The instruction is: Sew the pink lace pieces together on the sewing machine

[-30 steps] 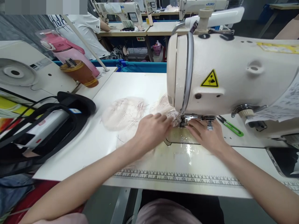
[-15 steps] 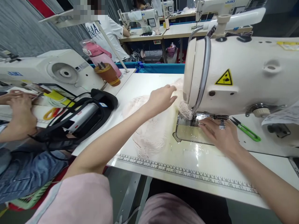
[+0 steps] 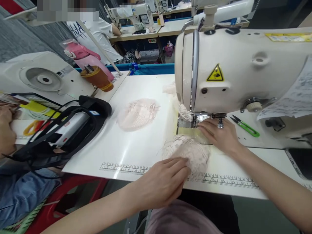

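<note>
My left hand (image 3: pixel 168 180), near the table's front edge, has its fingers closed on the near left edge of a pale pink lace piece (image 3: pixel 197 157). That piece lies in front of the metal needle plate and partly over the printed ruler. My right hand (image 3: pixel 220 135) rests beside the presser foot (image 3: pixel 194 121) of the white sewing machine (image 3: pixel 239 74), fingers stretched toward it and partly hidden under the machine head. More lace (image 3: pixel 184 112) sits at the foot's left side. Farther left, another pale pink lace piece (image 3: pixel 140 113) lies flat on the white table.
Green thread snips (image 3: pixel 246 126) lie right of the needle area, and a phone (image 3: pixel 301 162) is at the right edge. To the left are a black strapped device (image 3: pixel 75 126), a brown cup (image 3: pixel 98 78) and a pink bottle (image 3: pixel 89 61). A co-worker's hand (image 3: pixel 6 126) shows far left.
My left hand has come back from beside the machine head to the front edge and now holds a lace piece, shifted right. My right hand stays by the foot. The view has turned slightly.
</note>
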Demonstrator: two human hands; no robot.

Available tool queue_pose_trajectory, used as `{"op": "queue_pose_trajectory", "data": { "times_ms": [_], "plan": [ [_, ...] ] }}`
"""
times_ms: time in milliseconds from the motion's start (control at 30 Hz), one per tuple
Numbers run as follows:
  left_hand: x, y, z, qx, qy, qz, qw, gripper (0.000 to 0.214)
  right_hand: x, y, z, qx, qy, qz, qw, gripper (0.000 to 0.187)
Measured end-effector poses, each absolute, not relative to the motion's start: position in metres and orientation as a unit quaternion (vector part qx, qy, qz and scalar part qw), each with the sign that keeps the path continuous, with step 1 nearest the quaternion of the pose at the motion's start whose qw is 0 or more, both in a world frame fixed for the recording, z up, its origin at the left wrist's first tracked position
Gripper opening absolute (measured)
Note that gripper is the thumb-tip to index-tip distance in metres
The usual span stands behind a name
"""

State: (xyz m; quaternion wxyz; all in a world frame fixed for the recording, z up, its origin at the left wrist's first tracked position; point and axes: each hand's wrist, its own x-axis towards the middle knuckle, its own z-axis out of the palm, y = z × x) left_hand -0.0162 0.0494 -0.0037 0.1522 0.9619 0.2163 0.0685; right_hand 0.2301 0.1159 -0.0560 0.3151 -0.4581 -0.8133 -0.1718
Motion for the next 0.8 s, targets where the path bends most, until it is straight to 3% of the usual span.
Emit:
{"op": "queue_pose_trajectory", "data": {
  "times_ms": [133, 300, 467, 600, 800],
  "plan": [
    [0.000, 0.056, -0.012, 0.959, 0.221, 0.085, 0.158, 0.032, 0.233, 0.118, -0.056, -0.456, -0.813, -0.176, 0.315, 0.019],
    [0.006, 0.065, -0.016, 0.962, 0.199, 0.112, 0.149, 0.017, 0.230, 0.117, -0.055, -0.452, -0.827, -0.131, 0.308, 0.019],
    [0.002, 0.084, -0.013, 0.938, 0.284, 0.184, 0.070, 0.015, 0.227, 0.116, -0.057, -0.463, -0.828, -0.077, 0.307, 0.020],
    [0.009, 0.105, -0.013, 0.922, 0.358, 0.144, 0.001, 0.020, 0.227, 0.116, -0.060, -0.471, -0.825, -0.040, 0.310, 0.023],
    [0.032, 0.100, -0.024, 0.953, 0.267, 0.143, -0.002, 0.029, 0.231, 0.118, -0.058, -0.488, -0.812, -0.033, 0.317, 0.033]
  ]
}}
